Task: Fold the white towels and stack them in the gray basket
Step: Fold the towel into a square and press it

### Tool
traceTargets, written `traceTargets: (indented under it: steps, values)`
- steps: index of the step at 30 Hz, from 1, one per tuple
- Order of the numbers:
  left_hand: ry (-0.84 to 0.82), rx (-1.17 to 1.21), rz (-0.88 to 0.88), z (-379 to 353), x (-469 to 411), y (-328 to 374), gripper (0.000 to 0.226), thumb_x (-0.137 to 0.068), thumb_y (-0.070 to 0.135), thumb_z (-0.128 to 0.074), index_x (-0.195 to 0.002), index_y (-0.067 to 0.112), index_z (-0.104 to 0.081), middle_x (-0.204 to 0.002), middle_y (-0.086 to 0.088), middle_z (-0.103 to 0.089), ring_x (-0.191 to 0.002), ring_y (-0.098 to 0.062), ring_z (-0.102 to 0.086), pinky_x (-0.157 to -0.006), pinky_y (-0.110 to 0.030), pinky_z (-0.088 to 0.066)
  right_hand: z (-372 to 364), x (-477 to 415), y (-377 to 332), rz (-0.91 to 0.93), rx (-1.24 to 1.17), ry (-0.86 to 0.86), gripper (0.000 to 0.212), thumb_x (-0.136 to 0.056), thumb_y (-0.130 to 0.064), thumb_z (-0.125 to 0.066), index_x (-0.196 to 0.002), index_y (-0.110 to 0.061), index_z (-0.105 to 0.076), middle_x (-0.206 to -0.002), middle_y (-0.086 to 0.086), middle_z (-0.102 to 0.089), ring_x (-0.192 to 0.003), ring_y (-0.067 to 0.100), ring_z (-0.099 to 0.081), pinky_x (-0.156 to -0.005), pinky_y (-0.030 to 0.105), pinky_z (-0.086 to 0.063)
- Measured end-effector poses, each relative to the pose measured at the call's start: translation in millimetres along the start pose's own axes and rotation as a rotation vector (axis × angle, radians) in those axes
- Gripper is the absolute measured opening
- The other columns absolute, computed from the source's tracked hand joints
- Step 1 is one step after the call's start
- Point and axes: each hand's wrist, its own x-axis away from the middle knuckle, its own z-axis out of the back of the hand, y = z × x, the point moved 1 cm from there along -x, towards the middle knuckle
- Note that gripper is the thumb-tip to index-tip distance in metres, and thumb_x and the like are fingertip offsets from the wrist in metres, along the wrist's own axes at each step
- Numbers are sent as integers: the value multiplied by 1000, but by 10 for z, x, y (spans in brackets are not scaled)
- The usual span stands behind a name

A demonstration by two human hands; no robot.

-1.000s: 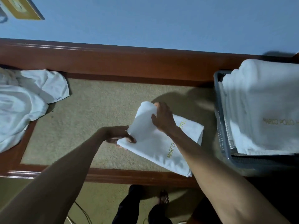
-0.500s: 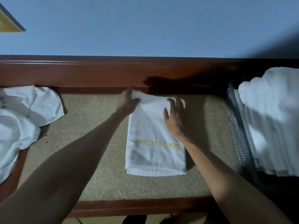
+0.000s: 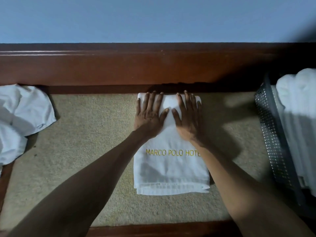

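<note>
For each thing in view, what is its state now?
folded towel: folded, lying flat, logo up.
left hand: open, pressing the towel's far end.
right hand: open, pressing beside it.
gray basket: holds stacked white towels.
loose towels: crumpled, unfolded, far left.

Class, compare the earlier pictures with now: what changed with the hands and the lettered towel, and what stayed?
The folded towel swung from skewed to square. The left hand let go of its corner and, with the right hand, now presses flat on its far end. The crumpled towels and gray basket stayed put.
</note>
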Motion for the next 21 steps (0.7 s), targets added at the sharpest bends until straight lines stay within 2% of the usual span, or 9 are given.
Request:
traceTargets:
  steps: [4,7,12,17,21]
  values:
    - [21,-5,-7,1,-9,7,68,-107,61,-14,-165,29,1,-173,-1,-2,-159,-18,8,-127,-49,6,-11,-4,12,-1,11,15,59,-108,-47,-35,-160,-18,-29,-166,9,-27,-155,23,-23,-123,49,-23]
    - [52,-36,17,-14,26,47,69,-107,60,-17,-165,27,-1,-173,-4,2,-159,-20,8,-127,-49,7,0,-5,-32,-43,36,-80,62,-108,-47,-30,-162,-17,-23,-168,11,-21,-156,26,-18,-124,51,-17]
    - [79,35,82,-98,499,235,66,-108,46,-21,-165,17,-2,-172,-11,3,-159,-26,3,-128,-50,-5,128,350,-203,-150,39,-159,66,-103,-40,-27,-160,-7,-23,-168,15,-18,-156,30,-15,-124,52,-18]
    - [83,63,91,-215,1204,331,64,-110,47,-19,-165,19,-3,-173,-6,4,-159,-21,6,-129,-44,-3,343,930,-214,-58,-16,-202,64,-104,-39,-30,-159,-6,-28,-167,14,-22,-156,29,-16,-124,51,-18]
    - [60,45,72,-219,1486,314,66,-109,52,-20,-165,24,-1,-173,-1,6,-158,-17,10,-129,-41,0,524,1307,-144,-20,-148,-232,65,-103,-45,-23,-159,-12,-29,-168,7,-20,-157,26,-13,-124,51,-11]
